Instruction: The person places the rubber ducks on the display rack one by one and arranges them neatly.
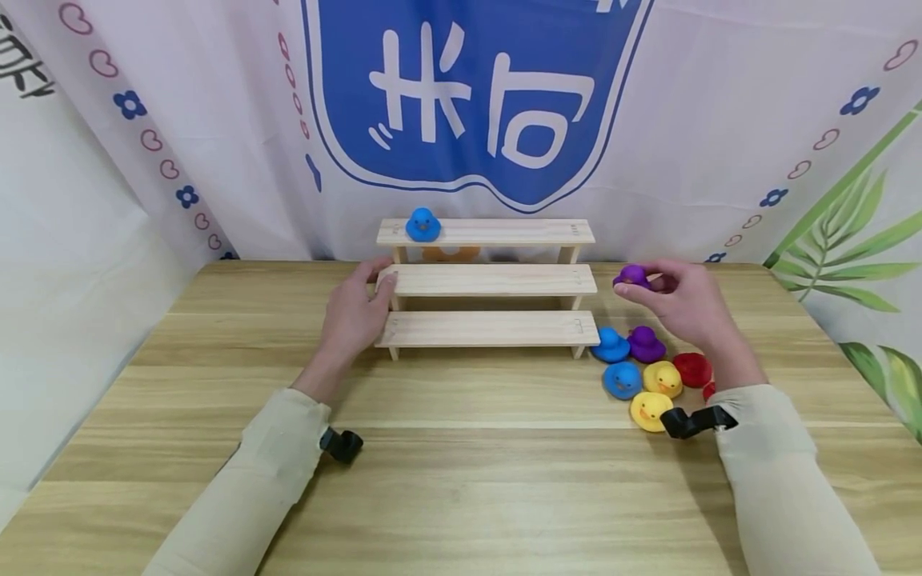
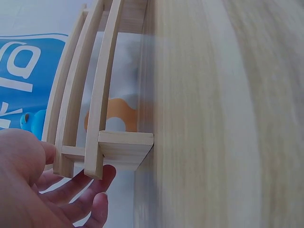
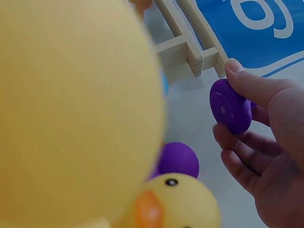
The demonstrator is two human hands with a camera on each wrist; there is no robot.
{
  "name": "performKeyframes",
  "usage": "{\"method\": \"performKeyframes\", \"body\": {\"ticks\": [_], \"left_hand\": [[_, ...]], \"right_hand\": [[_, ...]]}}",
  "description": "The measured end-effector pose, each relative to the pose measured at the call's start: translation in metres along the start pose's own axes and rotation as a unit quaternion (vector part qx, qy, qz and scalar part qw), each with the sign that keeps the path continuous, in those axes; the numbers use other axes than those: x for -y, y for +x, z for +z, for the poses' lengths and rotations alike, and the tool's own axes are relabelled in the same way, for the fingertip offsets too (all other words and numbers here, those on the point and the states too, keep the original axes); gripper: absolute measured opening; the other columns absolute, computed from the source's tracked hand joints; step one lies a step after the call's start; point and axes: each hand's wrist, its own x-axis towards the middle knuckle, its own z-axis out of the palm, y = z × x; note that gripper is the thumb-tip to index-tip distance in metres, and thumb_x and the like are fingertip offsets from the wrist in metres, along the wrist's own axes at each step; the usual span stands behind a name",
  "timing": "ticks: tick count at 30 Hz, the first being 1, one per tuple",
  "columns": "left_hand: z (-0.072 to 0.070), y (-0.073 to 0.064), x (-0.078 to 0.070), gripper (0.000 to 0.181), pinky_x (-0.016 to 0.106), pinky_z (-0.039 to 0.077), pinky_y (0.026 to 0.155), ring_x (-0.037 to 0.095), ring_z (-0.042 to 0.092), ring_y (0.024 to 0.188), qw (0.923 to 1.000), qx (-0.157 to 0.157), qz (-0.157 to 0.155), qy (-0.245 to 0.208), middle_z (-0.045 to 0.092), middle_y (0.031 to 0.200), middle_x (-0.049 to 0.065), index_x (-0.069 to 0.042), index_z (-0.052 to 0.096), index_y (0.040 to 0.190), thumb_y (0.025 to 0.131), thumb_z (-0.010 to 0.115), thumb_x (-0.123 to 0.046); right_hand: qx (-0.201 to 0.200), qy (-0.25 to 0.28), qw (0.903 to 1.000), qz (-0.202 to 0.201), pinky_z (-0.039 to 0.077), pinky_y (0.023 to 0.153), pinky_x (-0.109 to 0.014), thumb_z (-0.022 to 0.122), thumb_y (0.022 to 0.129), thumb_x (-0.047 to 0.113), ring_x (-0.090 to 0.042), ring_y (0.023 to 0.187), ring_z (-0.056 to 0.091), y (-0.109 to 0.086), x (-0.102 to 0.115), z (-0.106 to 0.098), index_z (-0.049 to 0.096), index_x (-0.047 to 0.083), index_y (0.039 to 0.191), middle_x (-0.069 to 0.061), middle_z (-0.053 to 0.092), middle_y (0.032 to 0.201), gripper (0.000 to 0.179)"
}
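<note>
A three-tier wooden stand (image 1: 490, 328) is on the table, with a blue rubber duck (image 1: 422, 226) at the left of its top tier. My left hand (image 1: 358, 310) holds the stand's left end at the middle tier, thumb on top; in the left wrist view its fingers (image 2: 78, 194) curl under the planks. To the right of the stand, my right hand (image 1: 680, 296) pinches a purple rubber duck (image 1: 631, 277) between thumb and fingers. The right wrist view shows this duck's flat base (image 3: 223, 109). Its head is mostly hidden there.
Below the right hand sit two blue ducks (image 1: 623, 381), another purple duck (image 1: 646, 344), two yellow ducks (image 1: 651, 411) and red ducks (image 1: 693, 370), partly hidden by the forearm. A printed curtain (image 1: 252, 144) hangs behind the table (image 1: 461, 480).
</note>
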Motion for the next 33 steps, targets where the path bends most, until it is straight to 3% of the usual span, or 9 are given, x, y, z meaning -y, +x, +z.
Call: {"method": "performKeyframes", "body": {"ticks": [10, 18, 25, 33], "left_hand": [[-0.001, 0.001, 0.0, 0.049, 0.031, 0.043, 0.051, 0.011, 0.04, 0.047, 1.0, 0.002, 0.002, -0.003, 0.057, 0.151, 0.019, -0.018, 0.049, 0.159, 0.114, 0.046, -0.037], [-0.002, 0.0, -0.001, 0.049, 0.034, 0.043, 0.056, 0.013, 0.038, 0.049, 1.0, -0.001, 0.004, -0.001, 0.057, 0.151, 0.021, -0.017, 0.049, 0.159, 0.114, 0.046, -0.037], [-0.001, 0.001, -0.001, 0.049, 0.028, 0.04, 0.046, 0.011, 0.038, 0.046, 1.0, 0.004, -0.001, -0.008, 0.057, 0.151, 0.019, -0.018, 0.048, 0.159, 0.114, 0.047, -0.036], [-0.001, 0.0, -0.002, 0.049, 0.029, 0.039, 0.049, 0.012, 0.036, 0.048, 1.0, 0.002, -0.002, -0.003, 0.058, 0.15, 0.019, -0.017, 0.049, 0.159, 0.114, 0.047, -0.035]], "right_hand": [[0.003, -0.003, 0.9996, -0.026, 0.048, 0.073, -0.029, 0.073, 0.097, 0.054, -0.029, 0.101, 0.055, -0.002, 0.01, 0.009, 0.07, 0.009, 0.136, -0.017, 0.066, 0.114, 0.06], [0.012, -0.004, 0.9991, -0.039, 0.047, 0.077, -0.031, 0.076, 0.098, 0.044, -0.03, 0.106, 0.052, -0.002, 0.017, 0.013, 0.07, 0.008, 0.137, -0.017, 0.061, 0.119, 0.053], [-0.006, 0.003, 0.9988, -0.048, 0.045, 0.078, -0.028, 0.074, 0.099, 0.048, -0.028, 0.106, 0.052, -0.003, 0.02, 0.012, 0.07, 0.007, 0.134, -0.014, 0.06, 0.117, 0.055], [-0.04, 0.032, 0.9947, -0.089, 0.044, 0.076, -0.024, 0.077, 0.098, 0.041, -0.022, 0.1, 0.053, -0.004, 0.032, 0.017, 0.075, 0.006, 0.125, -0.01, 0.061, 0.11, 0.044]]}}
